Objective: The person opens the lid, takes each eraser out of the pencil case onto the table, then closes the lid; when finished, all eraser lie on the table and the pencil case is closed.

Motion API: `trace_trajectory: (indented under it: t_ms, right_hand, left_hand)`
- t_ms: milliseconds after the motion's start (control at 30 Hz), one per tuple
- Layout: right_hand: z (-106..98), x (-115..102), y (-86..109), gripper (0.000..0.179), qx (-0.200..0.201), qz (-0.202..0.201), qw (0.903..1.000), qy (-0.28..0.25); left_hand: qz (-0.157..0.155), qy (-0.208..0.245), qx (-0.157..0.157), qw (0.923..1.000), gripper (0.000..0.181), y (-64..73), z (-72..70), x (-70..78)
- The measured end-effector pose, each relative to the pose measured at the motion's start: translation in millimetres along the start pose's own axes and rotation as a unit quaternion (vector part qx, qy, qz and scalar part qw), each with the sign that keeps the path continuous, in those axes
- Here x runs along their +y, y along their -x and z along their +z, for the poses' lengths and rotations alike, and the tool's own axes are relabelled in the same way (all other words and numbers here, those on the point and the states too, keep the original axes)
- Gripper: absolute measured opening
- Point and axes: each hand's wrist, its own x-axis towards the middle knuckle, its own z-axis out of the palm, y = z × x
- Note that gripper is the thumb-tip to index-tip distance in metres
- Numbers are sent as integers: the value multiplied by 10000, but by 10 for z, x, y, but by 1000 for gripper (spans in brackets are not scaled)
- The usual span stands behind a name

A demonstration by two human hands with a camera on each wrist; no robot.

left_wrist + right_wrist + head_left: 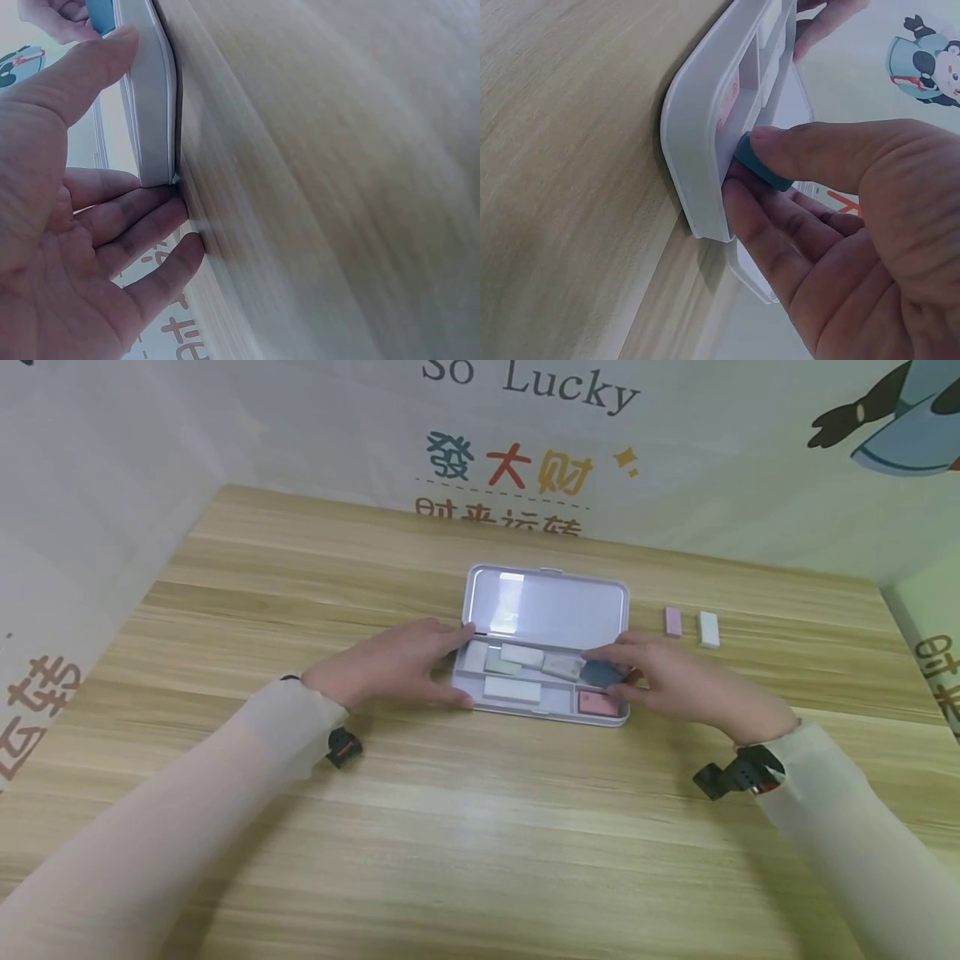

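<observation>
A pale pencil case lies open on the table, its lid tipped back. My left hand holds the case's left end, thumb at the front corner and fingers around the end toward the hinge. Between thumb and fingers, my right hand pinches a dark blue eraser over the back compartment's right end. White erasers and a pale green one lie in the case. A pink eraser sits in its front right compartment. The right fingers partly hide the blue eraser.
To the right of the case, a lilac eraser and a white eraser lie on the wooden table. A printed cloth hangs behind the table's back edge. Both wrists wear dark camera mounts.
</observation>
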Motion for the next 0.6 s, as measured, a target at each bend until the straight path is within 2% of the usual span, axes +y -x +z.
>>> trace_trajectory:
  t_ms: [433,600]
  right_hand:
    - [-53,1,33,45,126,288,9995,3]
    - [-44,45,89,46,119,383,9989,-224]
  left_hand:
    - [-24,13,-4,10000,101,7,-1,-11]
    - [-24,31,8,10000,101,2,13,1]
